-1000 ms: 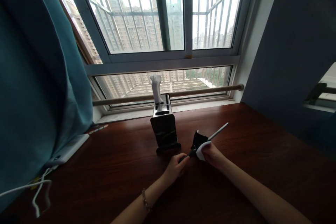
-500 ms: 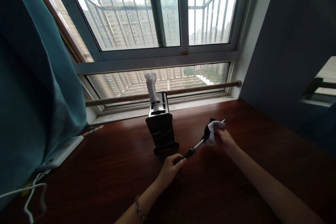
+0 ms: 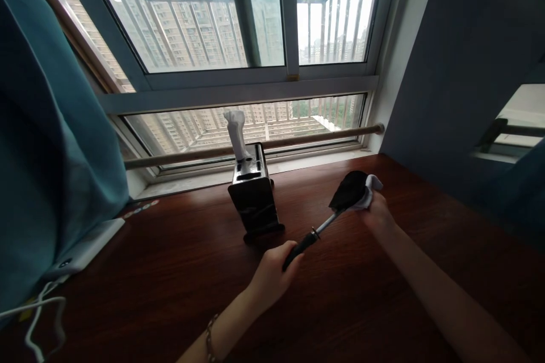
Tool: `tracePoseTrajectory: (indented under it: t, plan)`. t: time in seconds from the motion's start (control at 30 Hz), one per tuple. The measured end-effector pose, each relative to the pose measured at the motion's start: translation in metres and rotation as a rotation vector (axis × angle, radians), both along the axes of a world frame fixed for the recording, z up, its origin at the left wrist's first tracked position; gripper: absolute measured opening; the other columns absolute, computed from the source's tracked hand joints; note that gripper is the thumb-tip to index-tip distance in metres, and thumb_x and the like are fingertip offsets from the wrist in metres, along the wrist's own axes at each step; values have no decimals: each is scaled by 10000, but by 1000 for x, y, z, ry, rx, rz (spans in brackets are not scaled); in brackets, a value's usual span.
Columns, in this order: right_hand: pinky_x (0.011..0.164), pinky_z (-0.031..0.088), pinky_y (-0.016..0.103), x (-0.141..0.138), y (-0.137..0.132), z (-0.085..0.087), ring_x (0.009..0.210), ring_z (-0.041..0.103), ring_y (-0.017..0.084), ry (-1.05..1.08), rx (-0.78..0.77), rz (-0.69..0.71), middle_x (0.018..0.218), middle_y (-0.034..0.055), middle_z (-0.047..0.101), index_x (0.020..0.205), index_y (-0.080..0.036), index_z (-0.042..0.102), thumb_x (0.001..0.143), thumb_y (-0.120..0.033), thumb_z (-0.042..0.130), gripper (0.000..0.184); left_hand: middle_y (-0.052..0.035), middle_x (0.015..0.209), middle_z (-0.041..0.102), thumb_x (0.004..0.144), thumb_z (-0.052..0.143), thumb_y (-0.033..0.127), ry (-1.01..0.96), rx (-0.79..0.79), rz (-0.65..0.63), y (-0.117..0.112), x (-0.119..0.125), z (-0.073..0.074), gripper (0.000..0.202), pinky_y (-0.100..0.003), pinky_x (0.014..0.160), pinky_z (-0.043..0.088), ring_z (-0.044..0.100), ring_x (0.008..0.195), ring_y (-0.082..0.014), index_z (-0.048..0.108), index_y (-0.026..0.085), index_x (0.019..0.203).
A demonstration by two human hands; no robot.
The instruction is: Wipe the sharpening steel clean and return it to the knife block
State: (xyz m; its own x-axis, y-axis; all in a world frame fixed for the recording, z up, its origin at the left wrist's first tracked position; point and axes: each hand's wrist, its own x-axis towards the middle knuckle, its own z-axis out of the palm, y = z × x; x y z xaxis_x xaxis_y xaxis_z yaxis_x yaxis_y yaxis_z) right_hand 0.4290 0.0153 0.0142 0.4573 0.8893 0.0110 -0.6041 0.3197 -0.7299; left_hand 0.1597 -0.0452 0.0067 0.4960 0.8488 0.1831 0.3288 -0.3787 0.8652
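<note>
My left hand is closed round the black handle of a thin metal rod, probably a sharpening steel, held slanting up to the right over the dark wooden table. My right hand is closed on a black and white cloth wrapped over the rod's far end, hiding the tip. Just left of the rod stands a dark knife block with a white handle sticking up from its top.
A barred window with a wooden rail runs along the table's far edge. A teal curtain hangs at the left, with a white device and white cables below it. A dark wall stands at the right.
My right hand has slid the cloth along the rod from near the handle out to its far end. The rod's bare tip, seen before, is now covered. The view has shifted slightly.
</note>
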Motion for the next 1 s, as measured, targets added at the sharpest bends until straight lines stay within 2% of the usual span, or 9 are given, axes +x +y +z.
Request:
tracePoseTrajectory:
  t: [0.1, 0.27, 0.33, 0.4, 0.53, 0.6, 0.67, 0.87, 1.0]
  plan:
    - [718, 516, 339, 2, -5, 12, 673, 615, 154, 120, 17, -52, 655, -14, 647, 743, -187, 603, 707, -355, 607, 172, -2, 653, 527, 795, 531, 409, -7, -32, -25, -9, 2, 12, 242, -229, 571, 352, 457, 589, -123, 593, 177, 825]
    - [729, 520, 353, 5, -17, 30, 652, 622, 159, 139, -12, -38, 672, 10, 662, 779, -187, 636, 757, -367, 536, 208, 93, 467, 266, 812, 422, 552, -273, -940, -190, -27, 9, 19, 387, -168, 354, 98, 126, 380, -43, 471, 173, 756]
    - [737, 520, 357, 4, -20, 35, 664, 627, 165, 132, 10, -26, 677, 16, 664, 795, -188, 639, 765, -402, 524, 245, 96, 473, 248, 825, 382, 558, -315, -1087, -221, -32, 10, 21, 398, -165, 347, 65, 88, 382, -40, 459, 173, 758]
    - [745, 519, 356, 4, -22, 41, 660, 628, 163, 131, 30, -36, 674, 14, 665, 801, -189, 638, 768, -410, 521, 253, 83, 478, 269, 841, 373, 531, -242, -919, -181, -36, 10, 22, 385, -165, 345, 114, 141, 374, -43, 465, 169, 749]
    - [752, 515, 339, 8, -23, 46, 641, 624, 145, 120, 31, -78, 692, 21, 672, 787, -174, 633, 776, -343, 514, 207, -26, 639, 509, 829, 472, 399, 19, -10, -48, -37, 1, 21, 272, -227, 532, 375, 460, 563, -119, 569, 145, 830]
    - [747, 516, 328, 11, -23, 47, 630, 621, 138, 112, 5, -95, 703, 27, 675, 767, -162, 632, 779, -326, 510, 205, -60, 719, 563, 817, 493, 358, 84, 222, -30, -36, -4, 23, 254, -265, 622, 405, 506, 652, -153, 599, 148, 913]
    - [736, 518, 318, 11, -23, 47, 599, 611, 127, 124, -28, -101, 701, 27, 674, 754, -159, 632, 792, -344, 493, 235, -47, 707, 555, 817, 498, 372, 80, 117, -33, -36, -8, 29, 268, -244, 590, 404, 494, 614, -133, 599, 158, 942]
    - [720, 527, 307, 6, -26, 54, 609, 618, 131, 175, 2, -69, 678, 9, 669, 808, -181, 644, 805, -386, 474, 267, 93, 445, 242, 822, 365, 564, -234, -1025, -148, -41, -5, 45, 420, -158, 317, 69, 88, 353, -33, 483, 168, 741]
    - [705, 533, 311, 9, -28, 58, 617, 626, 141, 181, 6, -79, 680, 18, 673, 788, -178, 644, 810, -378, 452, 278, 74, 467, 312, 844, 395, 503, -89, -694, -92, -45, -4, 42, 359, -159, 327, 160, 200, 352, -41, 480, 166, 755]
